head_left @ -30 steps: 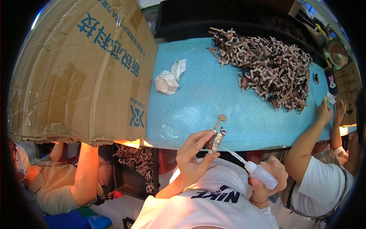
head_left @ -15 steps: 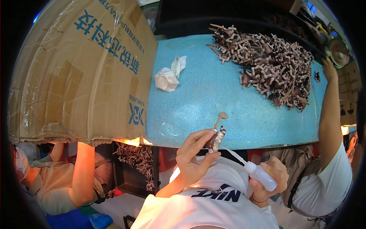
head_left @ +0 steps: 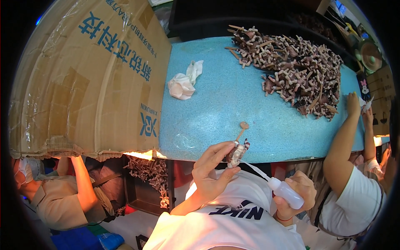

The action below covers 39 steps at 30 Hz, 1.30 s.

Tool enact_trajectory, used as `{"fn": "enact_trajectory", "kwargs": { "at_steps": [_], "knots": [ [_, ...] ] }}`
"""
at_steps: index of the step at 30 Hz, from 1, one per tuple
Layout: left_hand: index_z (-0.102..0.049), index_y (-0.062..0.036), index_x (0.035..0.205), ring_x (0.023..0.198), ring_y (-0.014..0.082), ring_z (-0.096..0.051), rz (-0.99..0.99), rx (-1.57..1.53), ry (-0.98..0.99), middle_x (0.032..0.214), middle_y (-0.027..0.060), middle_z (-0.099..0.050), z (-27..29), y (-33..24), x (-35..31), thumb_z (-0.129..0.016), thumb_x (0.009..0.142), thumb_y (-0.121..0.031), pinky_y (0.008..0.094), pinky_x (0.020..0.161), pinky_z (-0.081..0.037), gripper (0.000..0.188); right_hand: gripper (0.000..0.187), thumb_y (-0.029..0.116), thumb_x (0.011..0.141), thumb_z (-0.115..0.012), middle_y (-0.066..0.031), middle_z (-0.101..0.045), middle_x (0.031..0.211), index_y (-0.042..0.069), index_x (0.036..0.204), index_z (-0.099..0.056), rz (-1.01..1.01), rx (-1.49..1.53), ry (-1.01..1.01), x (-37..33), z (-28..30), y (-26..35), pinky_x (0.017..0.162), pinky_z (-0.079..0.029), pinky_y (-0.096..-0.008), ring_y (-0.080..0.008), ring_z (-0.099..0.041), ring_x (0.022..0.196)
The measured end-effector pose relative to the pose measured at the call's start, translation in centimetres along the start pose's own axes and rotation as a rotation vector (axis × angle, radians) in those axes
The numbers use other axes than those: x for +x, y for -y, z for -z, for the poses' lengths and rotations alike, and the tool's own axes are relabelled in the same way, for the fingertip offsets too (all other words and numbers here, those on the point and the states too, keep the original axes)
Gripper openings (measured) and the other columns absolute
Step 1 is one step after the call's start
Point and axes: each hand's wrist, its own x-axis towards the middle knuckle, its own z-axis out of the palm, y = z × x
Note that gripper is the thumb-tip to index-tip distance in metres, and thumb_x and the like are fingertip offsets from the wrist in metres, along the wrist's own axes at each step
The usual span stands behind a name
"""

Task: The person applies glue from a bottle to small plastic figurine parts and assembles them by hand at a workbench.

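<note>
My left hand [head_left: 212, 166] pinches a small painted figurine [head_left: 236, 154] in pale and brown tones, just off the near table edge. From the figurine's far side a brown stick-like part with a rounded end [head_left: 243, 125] sticks out over the table. My right hand [head_left: 298, 189] is wrapped round a white squeeze bottle [head_left: 287, 193] with a long thin nozzle [head_left: 256, 170]. The nozzle's tip is at the figurine's near right side; whether it touches I cannot tell.
A big cardboard box [head_left: 91, 83] stands at the left. Crumpled white tissue [head_left: 182, 86] lies on the blue table [head_left: 216, 104]. A heap of similar figurines [head_left: 300, 71] covers the far right. Below the box, a black tray [head_left: 135, 189] holds more pieces. Co-workers' arms [head_left: 341, 137] reach in at both sides.
The figurine has turned slightly in my left hand; the bottle stays almost in place. At the right, a co-worker's arm has drawn nearer and both hands now hold something white.
</note>
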Motion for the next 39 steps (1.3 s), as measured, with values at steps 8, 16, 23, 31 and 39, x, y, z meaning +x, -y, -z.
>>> {"fn": "enact_trajectory", "kwargs": {
  "at_steps": [8,16,23,31,39],
  "knots": [
    [-0.056,0.0029,0.114,0.093,0.0206,-0.058,0.059,-0.095,-0.001,0.11,0.0186,-0.057,-0.1,0.0,-0.3,-0.07,0.067,0.003,0.0287,0.079,-0.046,0.049,0.04,0.023,0.065,-0.077,-0.0094,-0.051,0.052,-0.007,0.081,-0.056,0.012,0.081,-0.209,-0.4,-0.8,-0.4,0.036,-0.035,-0.0264,-0.0183,-0.045,0.037],
    [-0.05,0.006,0.118,0.106,0.0279,-0.052,0.103,-0.122,0.09,0.114,0.0202,-0.051,0.3,0.2,-0.8,-0.065,0.076,-0.004,0.0386,0.089,-0.046,0.045,0.04,0.026,0.065,-0.077,-0.0087,-0.052,0.054,-0.005,0.08,-0.057,-0.003,0.031,-0.148,-0.2,0.0,-0.1,0.036,-0.035,-0.0267,-0.0191,-0.046,0.039],
    [-0.056,0.0057,0.112,0.102,0.0273,-0.056,0.075,-0.106,0.039,0.111,0.0217,-0.056,-0.1,0.1,-0.6,-0.07,0.067,0.002,0.0341,0.086,-0.045,0.047,0.042,0.024,0.062,-0.079,-0.006,-0.048,0.053,-0.002,0.088,-0.058,-0.019,0.013,0.009,0.0,0.5,0.0,0.036,-0.033,-0.026,-0.0182,-0.043,0.039],
    [-0.056,0.0055,0.113,0.101,0.0267,-0.056,0.079,-0.142,0.01,0.111,0.022,-0.056,0.0,0.2,-0.8,-0.072,0.07,-0.005,0.0335,0.086,-0.045,0.047,0.044,0.021,0.062,-0.079,-0.0044,-0.046,0.051,-0.002,0.092,-0.057,0.027,0.031,0.051,0.4,0.5,0.2,0.035,-0.031,-0.0254,-0.0164,-0.042,0.038],
    [-0.055,0.0054,0.113,0.102,0.0263,-0.055,0.116,-0.176,0.006,0.11,0.0213,-0.056,0.1,0.2,-0.9,-0.072,0.07,-0.006,0.0341,0.087,-0.043,0.047,0.045,0.025,0.064,-0.079,-0.0049,-0.046,0.051,-0.001,0.092,-0.056,0.014,-0.022,0.011,0.2,0.6,0.2,0.035,-0.033,-0.0257,-0.0181,-0.043,0.038]
  ]
}}
